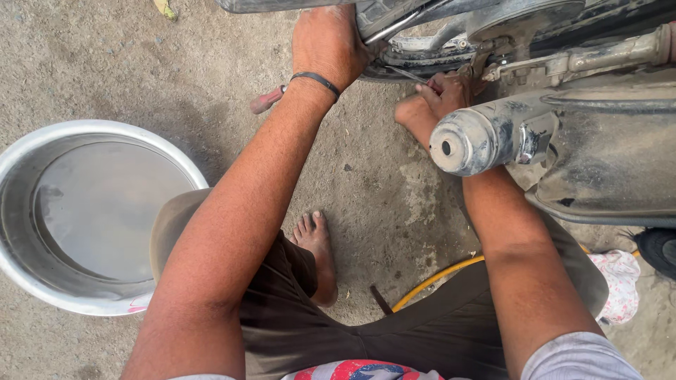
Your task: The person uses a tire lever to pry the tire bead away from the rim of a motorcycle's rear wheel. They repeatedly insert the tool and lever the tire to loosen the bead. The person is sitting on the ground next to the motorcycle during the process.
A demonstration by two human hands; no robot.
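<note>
my left hand presses flat on the black rubber motorcycle tyre at twelve o'clock while my right hand clamps a thin metal lever under its bead, the tyre barely pried loose from the rim.

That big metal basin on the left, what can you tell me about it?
The basin is a wide, round, shallow bowl of dull silvery metal with a thick rolled rim and sloping walls. It sits upright on the dusty ground, and its bottom looks smooth, flat and grey; whether that is water I cannot tell. The person's left knee overlaps its right edge. No hand touches it.
</note>
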